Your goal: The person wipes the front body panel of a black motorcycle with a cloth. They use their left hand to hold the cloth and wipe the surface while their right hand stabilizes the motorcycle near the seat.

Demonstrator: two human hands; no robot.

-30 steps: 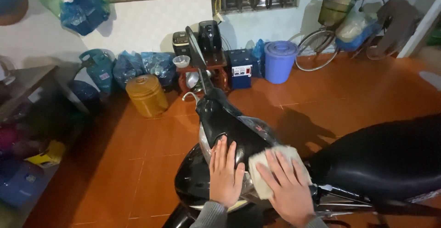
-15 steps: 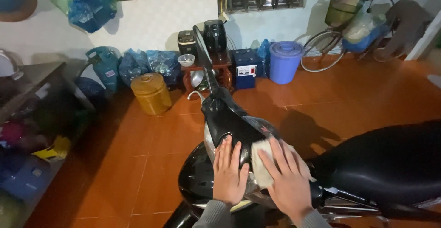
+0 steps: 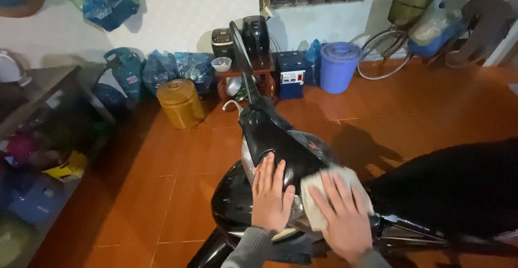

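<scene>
Motorbike (image 3: 280, 154), black, glossy front panel, set on orange floor tiles (image 3: 162, 192); both hands are laid on it. Left hand (image 3: 271, 195): flat, fingers together, pressed on the panel beside the cloth. Right hand (image 3: 341, 216): fingers spread, pressed flat on a pale folded cloth (image 3: 324, 190), which lies against the panel between the left hand and the black seat (image 3: 458, 192). Since a second ago the right hand and cloth have been shifted slightly along the panel, while the left hand has been kept in place; wiping is judged to be under way, the left hand serving as a brace. Beyond the hands: yellow lidded bucket (image 3: 181, 103), blue bin (image 3: 339, 65), bicycle (image 3: 415, 25). The cloth's underside is hidden, the seat is cut off at the frame edge, and items on the table (image 3: 43, 84) at far left are blurred.
</scene>
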